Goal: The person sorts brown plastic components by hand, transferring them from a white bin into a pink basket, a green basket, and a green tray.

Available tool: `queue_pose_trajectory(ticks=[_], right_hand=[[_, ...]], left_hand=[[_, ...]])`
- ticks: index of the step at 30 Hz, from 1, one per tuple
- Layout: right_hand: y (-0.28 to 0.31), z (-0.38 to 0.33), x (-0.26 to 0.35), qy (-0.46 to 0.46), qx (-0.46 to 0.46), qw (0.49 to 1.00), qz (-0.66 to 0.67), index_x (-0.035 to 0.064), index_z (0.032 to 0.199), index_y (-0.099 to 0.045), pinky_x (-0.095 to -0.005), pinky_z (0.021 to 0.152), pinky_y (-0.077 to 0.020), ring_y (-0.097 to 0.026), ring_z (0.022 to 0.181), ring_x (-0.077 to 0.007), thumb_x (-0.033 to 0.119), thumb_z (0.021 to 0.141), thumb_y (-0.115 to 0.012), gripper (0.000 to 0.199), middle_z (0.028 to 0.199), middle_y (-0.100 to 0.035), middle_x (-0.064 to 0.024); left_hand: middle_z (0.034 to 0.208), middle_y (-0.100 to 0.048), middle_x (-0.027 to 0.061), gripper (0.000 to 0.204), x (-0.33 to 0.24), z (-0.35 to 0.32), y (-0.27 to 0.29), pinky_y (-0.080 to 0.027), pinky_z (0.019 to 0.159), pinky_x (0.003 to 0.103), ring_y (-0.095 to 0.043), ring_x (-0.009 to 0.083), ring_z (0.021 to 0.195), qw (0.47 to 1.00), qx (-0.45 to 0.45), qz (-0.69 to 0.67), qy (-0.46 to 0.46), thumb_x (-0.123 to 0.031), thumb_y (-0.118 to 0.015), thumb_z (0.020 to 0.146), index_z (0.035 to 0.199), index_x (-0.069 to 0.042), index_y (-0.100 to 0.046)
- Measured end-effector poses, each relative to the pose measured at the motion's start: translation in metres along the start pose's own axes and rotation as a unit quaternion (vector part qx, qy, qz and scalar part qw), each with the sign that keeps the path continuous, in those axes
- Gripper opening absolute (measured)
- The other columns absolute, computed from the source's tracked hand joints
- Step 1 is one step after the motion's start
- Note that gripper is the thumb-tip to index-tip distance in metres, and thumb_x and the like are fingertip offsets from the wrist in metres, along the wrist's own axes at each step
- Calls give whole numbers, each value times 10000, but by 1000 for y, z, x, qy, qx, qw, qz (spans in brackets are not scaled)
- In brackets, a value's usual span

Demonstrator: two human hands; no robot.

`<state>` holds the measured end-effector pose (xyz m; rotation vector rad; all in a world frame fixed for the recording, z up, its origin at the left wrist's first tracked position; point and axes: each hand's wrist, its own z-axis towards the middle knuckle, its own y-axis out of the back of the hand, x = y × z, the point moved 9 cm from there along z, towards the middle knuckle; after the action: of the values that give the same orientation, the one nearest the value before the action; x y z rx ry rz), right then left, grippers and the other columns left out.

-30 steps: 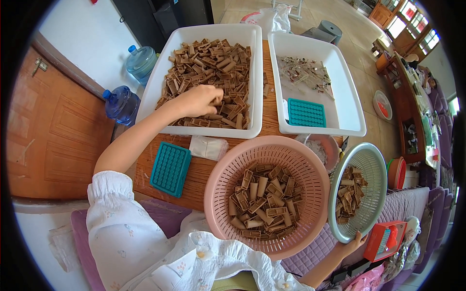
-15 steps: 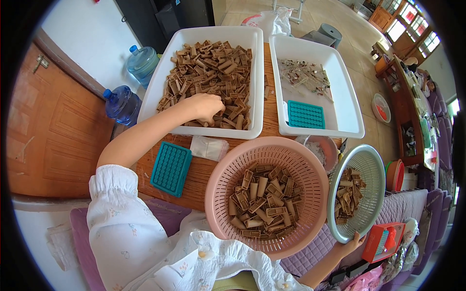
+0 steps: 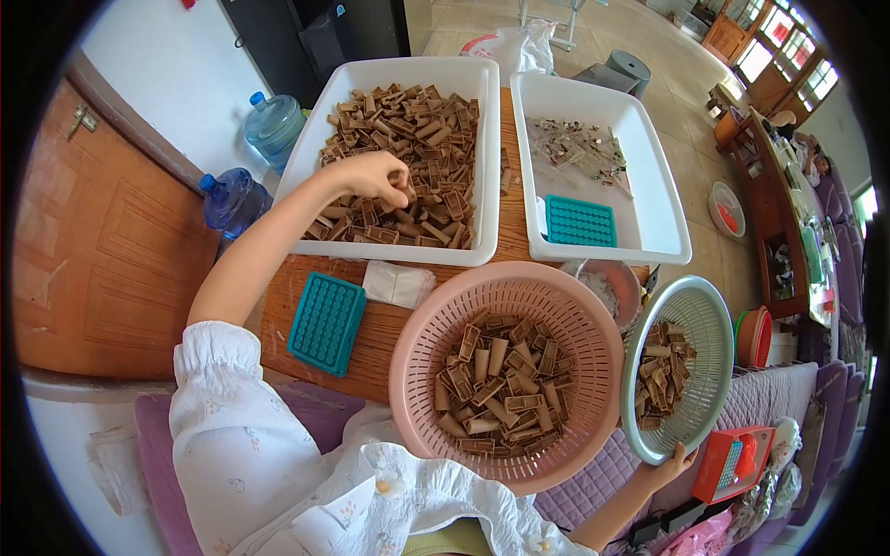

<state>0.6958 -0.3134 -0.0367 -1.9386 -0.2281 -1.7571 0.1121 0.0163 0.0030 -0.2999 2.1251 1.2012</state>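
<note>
Two white trays sit side by side on the wooden table (image 3: 389, 334). The left tray (image 3: 482, 148) is heaped with brown pieces (image 3: 417, 130), short hollow blocks lying every way. The right tray (image 3: 640, 148) holds a thin scatter of small pale bits (image 3: 579, 148) near its far end and a teal grid plate (image 3: 579, 221) near its front wall.

Nearer the person, a pink basket (image 3: 417, 343) stands against the table's near edge, its floor covered by more brown pieces. Just right of it a grey-green basket (image 3: 709, 320) is tipped up on edge, with a smaller clump of the same pieces lying in its lower half. A pink bowl (image 3: 619, 289) peeks out between the two baskets and the right tray.

A second teal grid plate (image 3: 326, 322) lies flat on the table left of the pink basket, with a white folded cloth (image 3: 397, 283) beside it, just in front of the left tray.

The left hand (image 3: 375, 176) reaches into the left tray, fingers curled down and pinched on brown pieces near the heap's front. The right hand (image 3: 669, 461) grips the lower rim of the grey-green basket, fingers closed around it.

Two blue water bottles (image 3: 236, 199) stand on the floor left of the table, beside a wooden door (image 3: 93, 250). A red box (image 3: 732, 463) rests at the lower right.
</note>
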Motion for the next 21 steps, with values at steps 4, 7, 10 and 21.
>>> queue_pose_trajectory(ticks=[4, 7, 10, 21], right_hand=[[-1, -1, 0, -3, -4, 1000, 6, 6, 1204, -257, -357, 820, -418, -459, 964, -261, 13, 693, -462, 550, 1084, -415, -155], [1, 2, -3, 1, -1, 1000, 13, 4, 1204, -255, -359, 820, -418, -457, 967, -263, 10, 697, -462, 548, 1085, -413, -156], [-1, 1, -2, 0, -6, 1000, 15, 6, 1208, -249, -359, 820, -418, -456, 969, -265, 8, 700, -462, 551, 1088, -410, -159], [-1, -6, 6, 6, -23, 999, 35, 19, 1220, -230, -365, 826, -408, -452, 974, -268, 1, 690, -454, 576, 1095, -405, -160]], left_hand=[[668, -567, 40, 220, 5, -12, 32, -379, 487, 234, -499, 92, 589, 994, -86, -61, 20, -189, -628, 722, 803, -2, -543], [639, -523, -4, 263, 16, -25, 42, -268, 365, 146, -425, 23, 506, 977, -104, -157, 104, -212, -543, 784, 952, -12, -514], [679, -530, 1, 288, 18, -30, 48, -264, 363, 137, -428, 21, 509, 970, -129, -177, 103, -244, -514, 798, 985, -25, -510], [825, -580, 58, 209, -234, 3, -60, -484, 489, 247, -608, 160, 660, 911, 54, -377, -155, -181, -472, 800, 980, -75, -464]])
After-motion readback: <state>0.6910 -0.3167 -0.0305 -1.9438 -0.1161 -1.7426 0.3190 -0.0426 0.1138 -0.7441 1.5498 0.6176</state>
